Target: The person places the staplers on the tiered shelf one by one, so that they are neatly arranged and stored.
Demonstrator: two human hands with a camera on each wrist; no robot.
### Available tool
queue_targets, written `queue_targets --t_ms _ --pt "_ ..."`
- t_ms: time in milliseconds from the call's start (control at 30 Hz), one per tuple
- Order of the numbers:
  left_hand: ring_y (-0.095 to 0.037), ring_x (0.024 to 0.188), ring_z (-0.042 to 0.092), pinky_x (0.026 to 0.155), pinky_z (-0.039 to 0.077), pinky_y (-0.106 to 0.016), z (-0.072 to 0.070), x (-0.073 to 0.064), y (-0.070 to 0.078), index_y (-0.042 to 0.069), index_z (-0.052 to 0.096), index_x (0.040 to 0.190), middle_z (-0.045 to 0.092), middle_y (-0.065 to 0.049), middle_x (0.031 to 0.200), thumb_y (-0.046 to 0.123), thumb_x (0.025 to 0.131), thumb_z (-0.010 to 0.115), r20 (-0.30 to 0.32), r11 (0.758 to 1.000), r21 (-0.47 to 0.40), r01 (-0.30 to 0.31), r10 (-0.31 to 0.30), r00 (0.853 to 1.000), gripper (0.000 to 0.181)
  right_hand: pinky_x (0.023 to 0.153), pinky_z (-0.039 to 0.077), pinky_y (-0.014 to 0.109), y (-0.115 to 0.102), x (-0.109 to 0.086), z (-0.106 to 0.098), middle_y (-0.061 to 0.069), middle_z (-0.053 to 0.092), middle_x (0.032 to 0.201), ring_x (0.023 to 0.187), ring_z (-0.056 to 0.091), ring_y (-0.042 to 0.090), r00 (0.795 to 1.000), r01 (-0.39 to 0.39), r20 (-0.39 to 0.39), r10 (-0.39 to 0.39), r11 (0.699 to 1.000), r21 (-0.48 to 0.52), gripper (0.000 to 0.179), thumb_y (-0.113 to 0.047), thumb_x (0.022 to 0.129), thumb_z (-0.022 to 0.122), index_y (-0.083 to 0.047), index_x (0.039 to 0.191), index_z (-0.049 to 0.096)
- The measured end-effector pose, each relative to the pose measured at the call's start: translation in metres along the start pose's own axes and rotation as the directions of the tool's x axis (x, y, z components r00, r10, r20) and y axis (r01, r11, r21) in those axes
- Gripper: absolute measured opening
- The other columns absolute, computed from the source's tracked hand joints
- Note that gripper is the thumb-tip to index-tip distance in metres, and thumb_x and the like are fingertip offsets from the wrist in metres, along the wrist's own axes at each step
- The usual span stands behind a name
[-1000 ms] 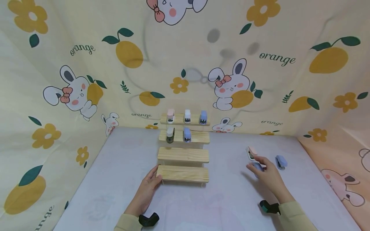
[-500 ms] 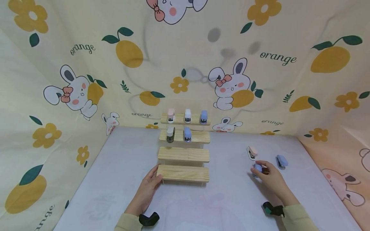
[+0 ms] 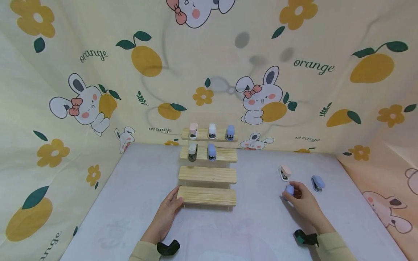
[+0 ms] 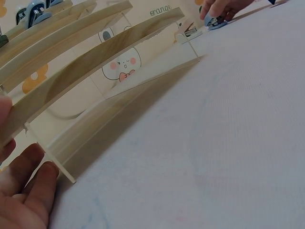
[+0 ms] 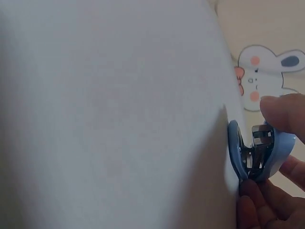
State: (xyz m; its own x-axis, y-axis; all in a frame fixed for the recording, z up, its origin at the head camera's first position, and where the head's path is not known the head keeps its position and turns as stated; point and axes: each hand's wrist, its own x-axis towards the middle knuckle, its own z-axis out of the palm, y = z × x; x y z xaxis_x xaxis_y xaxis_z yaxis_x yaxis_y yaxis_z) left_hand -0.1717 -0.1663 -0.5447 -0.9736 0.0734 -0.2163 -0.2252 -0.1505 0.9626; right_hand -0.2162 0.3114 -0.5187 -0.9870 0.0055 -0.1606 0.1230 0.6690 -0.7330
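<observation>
My right hand (image 3: 306, 206) pinches a small blue stapler (image 3: 289, 190) at the right of the table. In the right wrist view the thumb (image 5: 286, 112) lies on the stapler's top cover and other fingers are below it; the stapler's metal inside faces the camera. With my left hand (image 3: 167, 214) I hold the left end of a wooden tiered display shelf (image 3: 207, 196), thumb at the lowest board. The left wrist view shows fingers (image 4: 40, 183) beside the shelf's thin leg. A pink stapler (image 3: 285, 173) and another blue stapler (image 3: 318, 183) lie near my right hand.
On the top tier stand a pink stapler (image 3: 193, 131), a white stapler (image 3: 212, 131) and a blue stapler (image 3: 230, 132). The second tier holds a white-and-dark stapler (image 3: 192, 152) and a blue stapler (image 3: 212, 152). A printed cloth (image 3: 202, 54) hangs behind the white table (image 3: 137, 174).
My right fingers have gone from spread over the blue stapler to pinching it, and the stapler has turned in them. The left hand and the shelf stay put.
</observation>
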Motion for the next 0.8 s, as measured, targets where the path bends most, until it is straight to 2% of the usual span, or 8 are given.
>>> queue_targets --t_ms 200,367,633,800 --pt "-0.020 0.145 0.016 0.116 0.023 -0.041 0.000 -0.001 0.000 0.015 0.024 0.153 0.016 -0.006 0.160 0.023 0.100 0.053 -0.001 1.000 0.003 0.002 -0.002 1.000 0.061 0.090 0.052 0.047 -0.012 0.000 0.008 0.024 0.043 0.136 0.117 0.048 0.037 1.000 0.009 -0.002 -0.009 1.000 -0.012 0.085 -0.055 0.088 0.064 -0.002 0.146 0.030" --pt "-0.019 0.145 0.016 0.116 0.023 -0.041 0.000 0.000 -0.001 0.015 0.024 0.153 0.016 -0.007 0.160 0.024 0.100 0.053 -0.004 1.000 -0.001 -0.001 0.001 1.000 0.061 0.092 0.050 0.051 -0.027 0.002 0.014 0.022 0.049 0.131 0.114 0.052 0.036 0.996 0.082 -0.023 -0.082 0.996 -0.029 0.082 -0.053 0.088 0.065 -0.003 0.144 0.034" --pt "-0.019 0.145 0.016 0.116 0.023 -0.041 0.000 -0.001 -0.001 0.016 0.024 0.153 0.017 -0.006 0.160 0.022 0.101 0.052 -0.009 1.000 0.004 0.001 -0.001 1.000 0.060 0.090 0.050 0.047 -0.059 0.004 0.022 0.015 0.056 0.122 0.108 0.054 0.031 0.973 0.218 -0.068 -0.219 0.976 -0.025 0.070 -0.042 0.087 0.071 -0.004 0.140 0.043" --pt "-0.020 0.145 0.016 0.116 0.023 -0.041 0.001 -0.001 0.001 0.015 0.024 0.153 0.016 -0.006 0.160 0.022 0.101 0.051 -0.006 1.000 0.003 -0.001 0.001 1.000 0.059 0.090 0.050 0.048 -0.083 0.004 0.028 0.013 0.057 0.120 0.106 0.054 0.030 0.952 0.293 -0.095 -0.292 0.956 -0.012 0.071 -0.044 0.086 0.072 -0.003 0.137 0.046"
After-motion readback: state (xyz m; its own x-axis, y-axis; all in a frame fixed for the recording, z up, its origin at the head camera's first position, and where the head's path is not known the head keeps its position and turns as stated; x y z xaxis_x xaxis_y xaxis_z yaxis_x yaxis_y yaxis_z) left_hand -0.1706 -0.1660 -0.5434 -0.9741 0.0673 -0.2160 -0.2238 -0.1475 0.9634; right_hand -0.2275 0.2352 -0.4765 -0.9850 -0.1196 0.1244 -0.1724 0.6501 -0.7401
